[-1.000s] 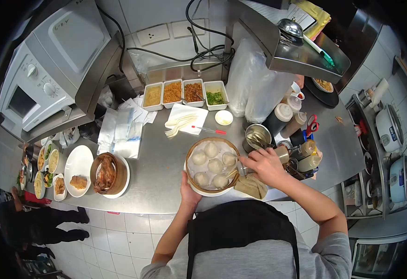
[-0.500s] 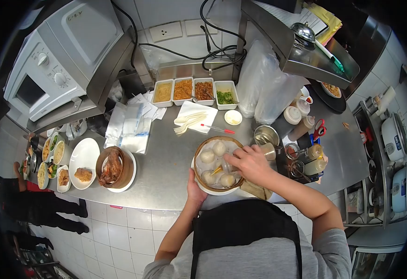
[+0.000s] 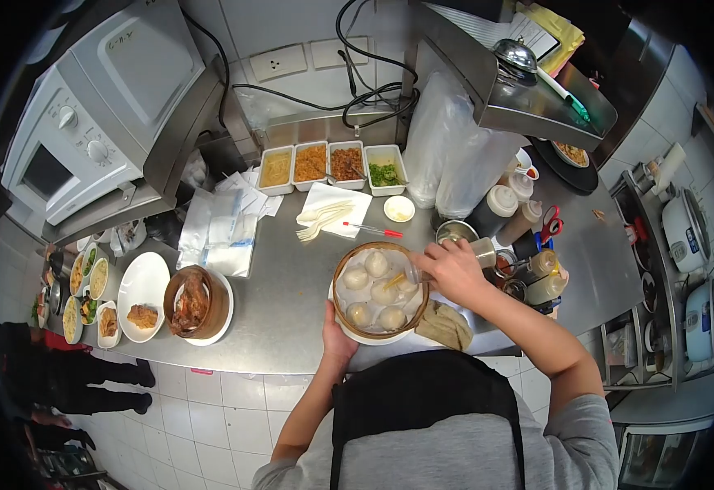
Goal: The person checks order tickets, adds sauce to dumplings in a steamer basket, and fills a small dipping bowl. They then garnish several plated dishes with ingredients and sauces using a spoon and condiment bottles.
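Observation:
A round bamboo steamer (image 3: pixel 340 304) with a white lining sits on a white plate (image 3: pixel 365 338) near the counter's front edge. Inside are several pale, round buns (image 3: pixel 358 278). My left hand (image 3: pixel 340 336) grips the steamer's lower left side; some of its fingers are hidden. Over the steamer's right rim, my right hand (image 3: pixel 452 273) is closed around a clear bottle (image 3: pixel 481 251), held sideways. Its yellowish tip (image 3: pixel 393 282) points left, just above the buns on the right. A folded brown cloth (image 3: pixel 445 325) lies right of the steamer, under my right wrist.
Behind the steamer are wooden forks (image 3: pixel 324 219) on napkins, a red pen (image 3: pixel 384 232) and trays of toppings (image 3: pixel 310 167). Sauce bottles (image 3: pixel 501 203) crowd the right. Leftward stand another steamer (image 3: pixel 220 300) with browned meat and a white dish (image 3: pixel 142 278). People stand far left.
My right hand has moved slightly right with the bottle, whose tip has shifted from the lower middle of the steamer up toward its right side. My left hand stays at the steamer's side.

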`<move>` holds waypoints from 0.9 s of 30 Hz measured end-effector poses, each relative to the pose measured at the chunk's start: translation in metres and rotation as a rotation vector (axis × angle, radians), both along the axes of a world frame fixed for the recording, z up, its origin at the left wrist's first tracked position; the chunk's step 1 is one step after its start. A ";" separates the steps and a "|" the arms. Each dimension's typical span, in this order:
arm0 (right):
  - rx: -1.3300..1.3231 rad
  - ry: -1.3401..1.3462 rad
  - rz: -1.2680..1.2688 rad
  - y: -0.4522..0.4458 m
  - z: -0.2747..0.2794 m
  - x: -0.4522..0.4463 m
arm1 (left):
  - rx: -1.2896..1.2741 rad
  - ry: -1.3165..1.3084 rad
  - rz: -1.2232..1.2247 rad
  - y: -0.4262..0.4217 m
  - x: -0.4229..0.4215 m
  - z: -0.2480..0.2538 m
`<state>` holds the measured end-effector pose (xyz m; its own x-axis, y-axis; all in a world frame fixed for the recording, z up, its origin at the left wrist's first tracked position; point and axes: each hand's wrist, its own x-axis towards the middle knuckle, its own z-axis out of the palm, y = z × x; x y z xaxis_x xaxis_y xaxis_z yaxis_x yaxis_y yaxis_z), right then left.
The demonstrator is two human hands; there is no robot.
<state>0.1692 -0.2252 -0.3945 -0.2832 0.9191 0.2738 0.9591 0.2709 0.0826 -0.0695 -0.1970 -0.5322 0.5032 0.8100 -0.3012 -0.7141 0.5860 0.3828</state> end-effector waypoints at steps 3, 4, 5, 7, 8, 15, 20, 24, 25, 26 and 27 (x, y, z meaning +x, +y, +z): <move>0.024 0.023 -0.027 -0.001 0.008 0.008 | 0.009 -0.011 -0.003 0.001 0.000 -0.003; 0.031 0.002 -0.045 -0.002 0.009 0.014 | 0.009 -0.009 -0.002 0.000 0.000 -0.002; 0.038 -0.019 -0.064 -0.004 0.010 0.019 | 0.009 -0.007 -0.002 0.000 0.000 -0.001; 0.032 -0.072 -0.084 -0.006 0.006 0.027 | -0.010 -0.025 -0.013 0.001 0.000 0.001; 0.028 -0.099 -0.094 -0.006 0.003 0.030 | -0.019 -0.034 -0.018 0.001 0.000 0.002; 0.011 -0.020 -0.083 0.014 0.003 0.021 | 0.015 -0.010 -0.003 0.002 0.001 -0.005; 0.034 -0.012 -0.081 0.043 -0.002 0.006 | 0.025 -0.010 -0.011 0.001 -0.001 -0.007; 0.024 0.000 -0.039 0.051 0.001 -0.005 | 0.039 -0.011 -0.011 0.000 0.000 -0.002; 0.016 0.008 -0.022 0.051 0.004 -0.011 | 0.038 -0.019 -0.015 0.000 0.000 -0.001; 0.008 0.018 -0.007 0.051 0.006 -0.016 | 0.036 -0.027 -0.019 0.000 0.000 0.000; -0.003 0.026 0.023 0.052 0.005 -0.021 | 0.047 -0.029 -0.021 0.000 0.000 -0.001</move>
<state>0.1487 -0.1736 -0.3896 -0.2969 0.9134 0.2784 0.9545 0.2928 0.0571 -0.0690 -0.1967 -0.5336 0.5280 0.8122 -0.2482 -0.7133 0.5827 0.3894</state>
